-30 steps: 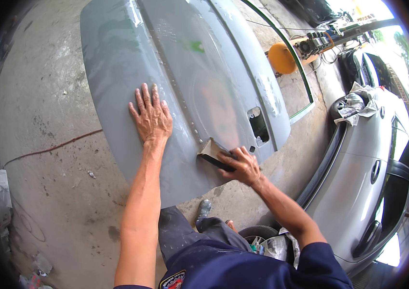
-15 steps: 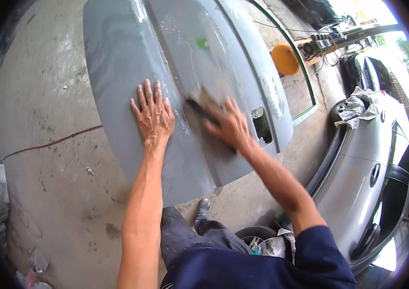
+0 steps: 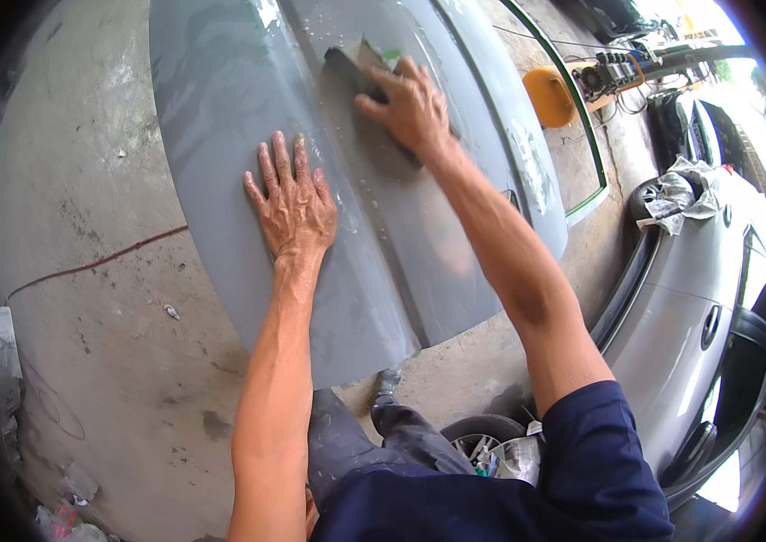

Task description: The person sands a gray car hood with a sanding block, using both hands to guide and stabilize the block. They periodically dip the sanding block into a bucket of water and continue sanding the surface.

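Observation:
A grey, primer-coated car door panel [image 3: 220, 154] lies in front of me, with a lengthwise crease and pale, bare-looking patches. My left hand [image 3: 296, 206] rests flat on its left part, fingers spread, holding nothing. Farther up and to the right, my right hand [image 3: 414, 110] grips a long dark sanding block [image 3: 344, 72] pressed against the panel. A brownish sheet, like sandpaper, sticks up beside the fingers. The block's middle is hidden under that hand. A small green spot [image 3: 391, 56] shows on the panel just beyond it.
To the right stands a silver car [image 3: 681, 289] with crumpled plastic [image 3: 679, 194] on it. A yellow tank [image 3: 549, 98] and a green-edged frame [image 3: 595, 172] are beyond the panel. A red hose [image 3: 98, 262] crosses the concrete floor. A wheel [image 3: 482, 434] lies by my legs.
My right hand has slid the sanding block away from me along the panel, up and slightly left. My left hand stays flat on the panel in nearly the same place.

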Tool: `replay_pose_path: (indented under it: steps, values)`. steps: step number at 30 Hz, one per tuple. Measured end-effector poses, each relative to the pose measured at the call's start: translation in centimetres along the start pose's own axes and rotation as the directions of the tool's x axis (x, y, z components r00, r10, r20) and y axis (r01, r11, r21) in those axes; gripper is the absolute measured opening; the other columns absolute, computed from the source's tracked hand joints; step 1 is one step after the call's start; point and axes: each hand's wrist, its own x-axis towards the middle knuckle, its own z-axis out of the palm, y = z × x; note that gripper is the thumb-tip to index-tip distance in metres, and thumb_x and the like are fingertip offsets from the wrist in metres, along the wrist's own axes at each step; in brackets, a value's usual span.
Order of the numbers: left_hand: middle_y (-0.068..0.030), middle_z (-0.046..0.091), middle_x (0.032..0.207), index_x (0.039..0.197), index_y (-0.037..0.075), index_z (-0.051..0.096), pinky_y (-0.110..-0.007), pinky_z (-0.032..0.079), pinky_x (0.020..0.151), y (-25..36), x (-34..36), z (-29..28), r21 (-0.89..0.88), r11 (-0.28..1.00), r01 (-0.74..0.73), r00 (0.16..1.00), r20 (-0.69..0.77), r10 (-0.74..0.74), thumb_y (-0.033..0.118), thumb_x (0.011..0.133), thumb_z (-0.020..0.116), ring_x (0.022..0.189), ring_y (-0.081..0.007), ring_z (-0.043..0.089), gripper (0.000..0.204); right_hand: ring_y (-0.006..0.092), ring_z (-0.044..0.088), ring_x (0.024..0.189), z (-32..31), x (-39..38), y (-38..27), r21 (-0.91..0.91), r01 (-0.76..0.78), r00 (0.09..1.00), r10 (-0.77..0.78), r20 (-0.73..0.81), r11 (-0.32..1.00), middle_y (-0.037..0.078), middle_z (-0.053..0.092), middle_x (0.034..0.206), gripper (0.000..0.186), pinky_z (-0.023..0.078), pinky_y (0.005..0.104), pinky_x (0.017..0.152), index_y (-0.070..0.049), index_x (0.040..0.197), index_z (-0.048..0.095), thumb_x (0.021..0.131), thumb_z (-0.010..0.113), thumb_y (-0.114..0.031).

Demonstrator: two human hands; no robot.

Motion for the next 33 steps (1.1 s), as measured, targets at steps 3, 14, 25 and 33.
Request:
replay_pose_path:
  steps: [3,14,25,33]
  values:
    - [-0.0111,0.026,0.184,0.174,0.016,0.035,-0.063,0.022,0.136,0.2,0.2,-0.6,0.002,1.000,0.002,1.000,0.011,-0.002,0.038,0.119,0.034,0.169,-0.0345,0.023,0.060,0.0374,0.068,0.110,-2.9,-10.9,-1.4,0.006,0.035,0.998,-0.035,0.053,0.999,0.016,0.067,0.120,0.050,0.061,0.0462,0.093,-0.025,0.137,0.080,0.090,0.085,-0.042]
    - [-0.0107,0.024,0.184,0.175,0.016,0.035,-0.063,0.021,0.136,0.1,0.3,-0.4,-0.019,1.000,0.015,0.999,0.049,-0.014,0.037,0.119,0.034,0.170,-0.0338,0.022,0.060,0.0329,0.071,0.106,-2.2,-2.8,0.2,-0.020,0.147,0.950,-0.136,0.283,0.989,0.015,0.066,0.120,0.051,0.062,0.0463,0.088,-0.027,0.135,0.081,0.088,0.084,-0.048]
    - [-0.0103,0.024,0.185,0.175,0.016,0.034,-0.063,0.020,0.136,0.1,0.1,-0.4,0.025,1.000,0.006,0.999,0.045,-0.007,0.039,0.119,0.034,0.170,-0.0342,0.022,0.061,0.0402,0.060,0.132,0.3,2.9,-1.4,0.072,0.120,0.987,-0.127,0.102,0.990,0.019,0.062,0.136,0.059,0.052,0.0481,0.114,-0.020,0.150,0.068,0.093,0.084,-0.022]
    - [-0.0111,0.025,0.184,0.176,0.016,0.032,-0.063,0.022,0.136,0.3,0.4,-0.5,0.031,0.999,0.019,0.997,0.070,-0.021,0.038,0.118,0.032,0.170,-0.0354,0.023,0.062,0.0394,0.064,0.129,-8.8,-25.2,-0.4,0.143,0.176,0.974,-0.194,0.121,0.974,0.017,0.058,0.149,0.062,0.054,0.0520,0.108,-0.019,0.146,0.070,0.086,0.088,-0.014]
